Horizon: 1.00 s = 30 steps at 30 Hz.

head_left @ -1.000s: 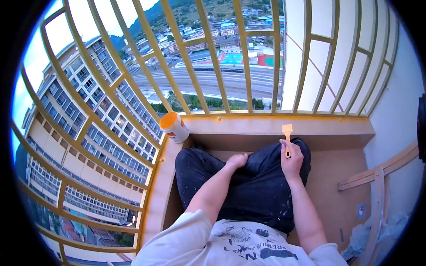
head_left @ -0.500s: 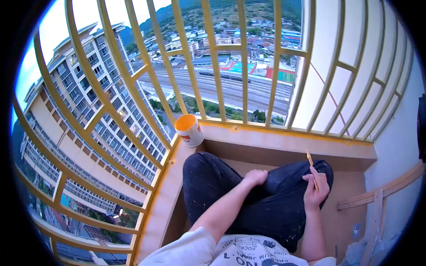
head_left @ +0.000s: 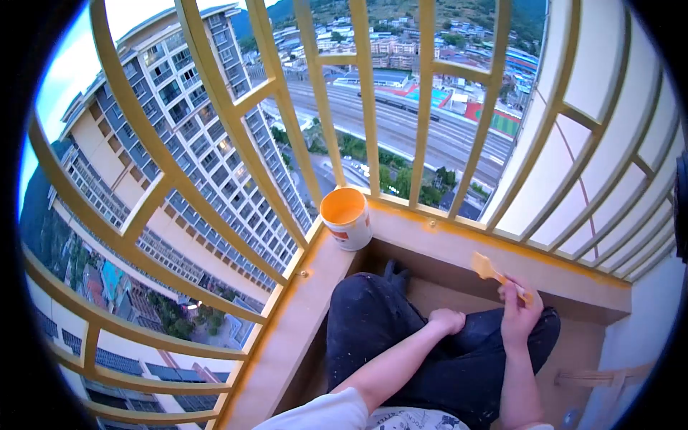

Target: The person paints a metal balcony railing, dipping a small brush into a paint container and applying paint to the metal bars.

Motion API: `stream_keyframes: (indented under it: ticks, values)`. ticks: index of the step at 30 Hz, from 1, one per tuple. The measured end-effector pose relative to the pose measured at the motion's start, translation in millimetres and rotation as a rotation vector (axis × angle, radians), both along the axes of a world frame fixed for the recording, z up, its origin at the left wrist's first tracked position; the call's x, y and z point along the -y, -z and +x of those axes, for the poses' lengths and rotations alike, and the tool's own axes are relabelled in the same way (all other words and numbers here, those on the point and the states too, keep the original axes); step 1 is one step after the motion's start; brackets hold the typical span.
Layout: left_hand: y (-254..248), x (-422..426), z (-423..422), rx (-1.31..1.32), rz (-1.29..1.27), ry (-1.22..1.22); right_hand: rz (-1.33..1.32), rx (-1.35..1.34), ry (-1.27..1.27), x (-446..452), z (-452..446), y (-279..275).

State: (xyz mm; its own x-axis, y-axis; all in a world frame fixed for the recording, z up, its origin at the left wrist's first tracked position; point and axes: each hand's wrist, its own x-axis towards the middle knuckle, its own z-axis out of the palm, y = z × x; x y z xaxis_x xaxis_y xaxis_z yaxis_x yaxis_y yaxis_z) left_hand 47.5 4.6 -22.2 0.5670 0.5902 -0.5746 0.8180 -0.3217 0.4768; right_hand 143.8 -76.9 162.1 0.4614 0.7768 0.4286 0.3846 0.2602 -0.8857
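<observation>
My right hand (head_left: 520, 315) is raised over my right knee and closed around the handle of a paintbrush (head_left: 491, 269). The brush tilts up to the left, its flat bristles coated in yellow-orange paint. Across my lap, my left hand (head_left: 447, 322) rests on the dark trousers (head_left: 380, 337) with its fingers curled in and nothing showing in it. A white paint bucket (head_left: 350, 233), orange inside, stands upright on the ledge corner, well away from both hands. Its contents are only partly visible.
Yellow railing bars (head_left: 363, 93) enclose the ledge (head_left: 287, 337) on the left and in front, with yellow paint along their base. Wooden strips (head_left: 609, 377) lean by the white wall (head_left: 641, 337) at right. Beyond and far below are buildings and railway tracks.
My right hand has lifted the brush slightly and tipped it left, so its flat side shows. The view has shifted, with the bucket appearing larger and farther right. My left hand stays on my lap.
</observation>
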Motion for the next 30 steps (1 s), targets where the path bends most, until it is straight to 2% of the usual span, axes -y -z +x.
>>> stream_keyframes:
  ticks: [2,4,6,8,10,12,13,15,16,20,22,23,24,25,26,29,30]
  values:
    - [-11.3,-3.6,0.0,-0.028,-0.068,-0.056,-0.015,-0.078,-0.167,-37.9,-28.9,-14.8]
    - [9.7,-10.7,5.4,-0.031,-0.064,-0.050,0.032,-0.112,-0.301,-77.3,-63.8,-32.0]
    - [14.9,-13.6,7.6,0.003,-0.017,0.054,0.151,0.056,-0.354,-124.9,-88.4,-42.0]
    - [6.7,-13.7,9.2,0.043,-0.017,0.078,0.180,0.037,-0.428,-163.6,-115.8,-63.4]
    - [8.3,-17.1,14.3,-0.001,0.011,0.085,0.146,0.160,-0.460,-203.1,-138.1,-77.2]
    - [16.6,-17.0,20.6,0.013,-0.008,0.053,0.133,0.421,-0.453,-243.0,-158.8,-74.8]
    - [19.2,-15.7,22.7,0.038,0.016,0.073,0.119,0.425,-0.456,-258.8,-168.6,-71.7]
    - [42.4,-12.8,30.8,0.069,0.033,0.092,0.013,0.639,-0.529,-287.6,-188.5,-56.1]
    - [61.3,-7.1,37.6,0.129,0.104,0.028,0.005,0.640,-0.530,-297.3,-196.9,-45.1]
    - [79.5,-1.1,44.9,0.216,0.188,-0.058,-0.011,0.816,-0.537,-310.1,-211.4,-26.0]
    - [93.3,0.9,53.0,0.224,0.207,-0.050,0.122,0.894,-0.730,-310.8,-206.8,-23.2]
    - [89.8,1.3,53.2,0.224,0.207,-0.041,0.114,0.895,-0.737,-315.5,-205.7,-19.4]
    - [85.8,1.3,53.2,0.224,0.208,-0.032,0.234,1.031,-0.740,-321.8,-203.7,-16.3]
    - [51.2,-7.8,42.8,0.135,0.097,0.003,0.357,1.166,-0.738,-325.3,-200.3,-12.8]
    - [26.7,-15.2,35.0,0.048,-0.010,0.037,0.349,1.168,-0.741,-323.6,-195.4,-15.5]
    - [10.3,-19.5,30.1,-0.002,-0.008,0.134,0.380,1.174,-0.669,-308.1,-184.0,-43.0]
    - [8.7,-21.1,28.6,0.000,-0.011,0.136,0.376,1.175,-0.669,-311.7,-186.4,-34.8]
